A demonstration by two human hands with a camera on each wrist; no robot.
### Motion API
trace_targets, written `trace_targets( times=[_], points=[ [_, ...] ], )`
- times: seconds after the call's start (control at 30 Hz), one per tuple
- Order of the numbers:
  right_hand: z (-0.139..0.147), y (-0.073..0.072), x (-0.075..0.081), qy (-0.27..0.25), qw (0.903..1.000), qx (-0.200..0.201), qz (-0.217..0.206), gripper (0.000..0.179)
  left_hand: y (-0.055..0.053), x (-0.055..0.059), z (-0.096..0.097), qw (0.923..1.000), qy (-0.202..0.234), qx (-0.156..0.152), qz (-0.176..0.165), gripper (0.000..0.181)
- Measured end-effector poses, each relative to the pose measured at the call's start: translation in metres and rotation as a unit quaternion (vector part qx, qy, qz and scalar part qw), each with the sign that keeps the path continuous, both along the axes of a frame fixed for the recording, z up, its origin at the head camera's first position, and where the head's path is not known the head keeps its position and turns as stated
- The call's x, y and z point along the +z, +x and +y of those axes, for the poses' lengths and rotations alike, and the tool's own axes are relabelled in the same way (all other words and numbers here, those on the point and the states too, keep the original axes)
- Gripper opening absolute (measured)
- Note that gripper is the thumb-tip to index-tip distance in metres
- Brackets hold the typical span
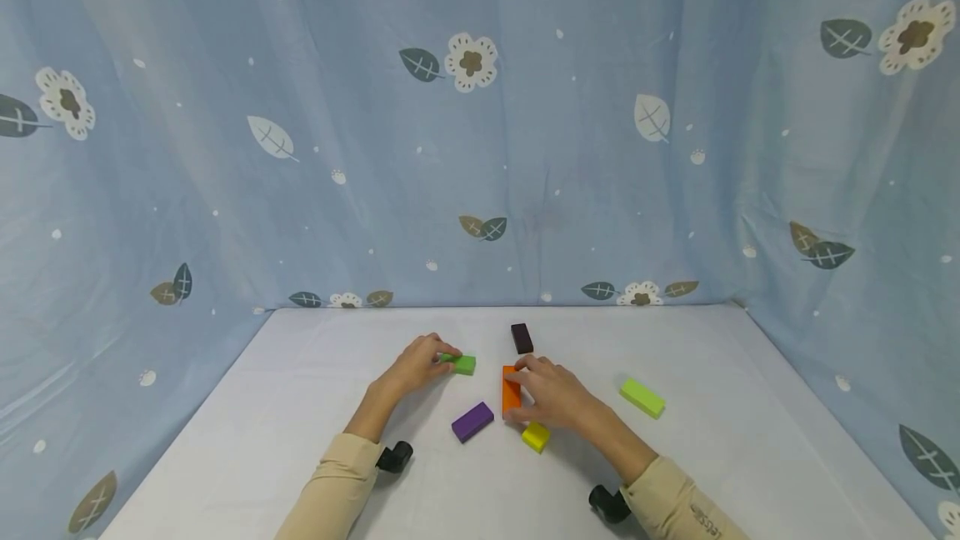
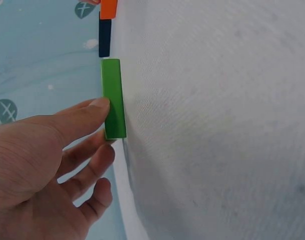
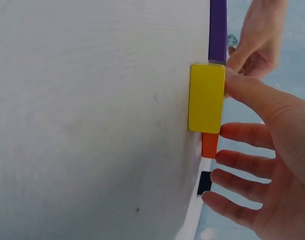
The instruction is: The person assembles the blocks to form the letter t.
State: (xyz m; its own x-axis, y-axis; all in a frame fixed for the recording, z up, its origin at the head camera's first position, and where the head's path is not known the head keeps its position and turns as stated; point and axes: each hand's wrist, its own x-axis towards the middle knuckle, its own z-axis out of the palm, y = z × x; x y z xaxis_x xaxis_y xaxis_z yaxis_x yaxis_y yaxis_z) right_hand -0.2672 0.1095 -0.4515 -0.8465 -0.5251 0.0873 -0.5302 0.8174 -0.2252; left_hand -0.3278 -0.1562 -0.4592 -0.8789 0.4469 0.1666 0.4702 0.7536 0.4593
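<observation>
Two plain oblongs on the white table (image 1: pixel 262 440) are held — a green block (image 2: pixel 115 100), pinched in the left hand (image 1: pixel 418 365), and an orange block (image 1: pixel 509 392), gripped end-to-end by the right hand (image 1: pixel 551 394), thumb and finger apart.

There is one orange block (image 1: pixel 510 397) with five more blocks around it, six in all. One dark block (image 1: pixel 522 338) is just beyond its far end, one green block (image 1: pixel 464 366) to its left, one purple block (image 1: pixel 472 422) to its left and nearer, one yellow block (image 1: pixel 536 437) beside its near end, one lime block (image 1: pixel 642 398) to its right. Hands number two: the left hand (image 1: pixel 414 367) left of the orange block, the right hand (image 1: pixel 555 397) on it. Two sleeves, a left sleeve (image 1: pixel 330 486) and a right sleeve (image 1: pixel 678 494), are on its near side. There is one white table (image 1: pixel 225 473) beneath it.
</observation>
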Motion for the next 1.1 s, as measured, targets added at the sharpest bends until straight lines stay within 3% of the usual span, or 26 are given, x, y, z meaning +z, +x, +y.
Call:
trace_targets(
  times=[0.57,0.8,1.1],
  points=[
    [0.0006,0.0002,-0.0021,0.004,1.0000,-0.003,-0.006,0.062,0.0028,0.0035,0.0005,0.9992,-0.035,-0.003,0.016,0.025],
    [-0.0001,0.0004,-0.0018,0.007,0.9999,-0.006,-0.012,0.062,0.0052,0.0017,0.0010,0.9979,-0.058,0.019,0.020,0.030],
    [0.0003,0.0007,-0.0021,0.012,0.9998,-0.004,-0.014,0.063,0.0077,0.0027,0.0020,0.9956,-0.075,0.011,0.055,0.030]
  ],
)
